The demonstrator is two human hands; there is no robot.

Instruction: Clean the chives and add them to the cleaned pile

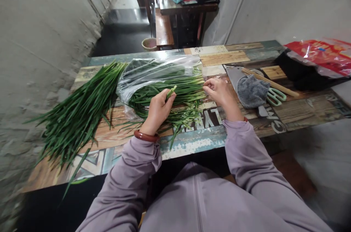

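My left hand (160, 107) is closed around a few garlic chives, their pale cut ends (172, 89) poking up past the thumb. My right hand (216, 91) pinches at the whitish root ends of a bundle of garlic chives (178, 89); exactly how many stalks it grips I cannot make out. The bundle lies partly inside a clear plastic bag (128, 75). Short trimmed bits and loose leaves (189, 113) are scattered on the table just below it. A larger heap of garlic chives (82, 111) spreads to the left, leaf tips hanging towards the table's edge.
On the wood-patterned table (296, 109) at right lie a grey cloth (252, 91), pale-green-handled scissors (275, 97) and wooden chopsticks (271, 82). Beyond them is a red plastic package (320, 54). Behind stand a bench (163, 29), a basket (149, 44) and another table (189, 8).
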